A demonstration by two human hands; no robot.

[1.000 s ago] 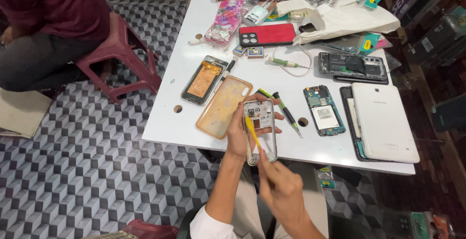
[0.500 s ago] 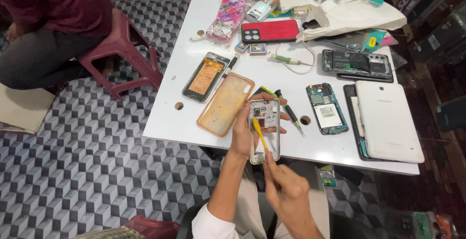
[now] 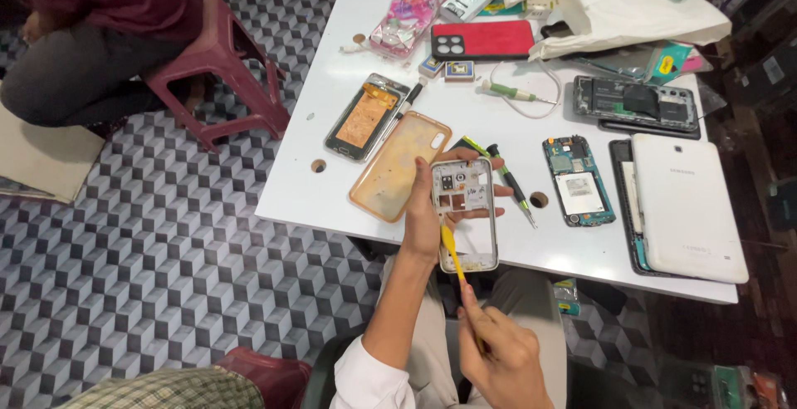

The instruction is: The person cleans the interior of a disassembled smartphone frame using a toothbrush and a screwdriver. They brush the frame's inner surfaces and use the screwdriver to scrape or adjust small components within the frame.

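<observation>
My left hand [image 3: 423, 214] holds a silver phone frame [image 3: 465, 210] upright over the front edge of the white table [image 3: 349, 201], fingers wrapped behind it. My right hand [image 3: 502, 355] grips a thin yellow pry tool [image 3: 454, 255] whose tip rests on the frame's lower left edge. A clear orange phone case [image 3: 398, 164] lies on the table just left of the frame. A green-and-black screwdriver [image 3: 510, 181] lies to its right.
On the table lie an opened phone with a copper back [image 3: 365, 118], a red phone [image 3: 481, 39], a circuit-board phone [image 3: 579, 181], a white tablet [image 3: 685, 205], a dismantled tablet [image 3: 635, 103] and a white cloth bag [image 3: 614, 14]. A person sits on a red stool [image 3: 224, 60] at left.
The view has shifted slightly. Both hands hold the frame and yellow tool much as before, with the tool tip now lower along the frame's left edge.
</observation>
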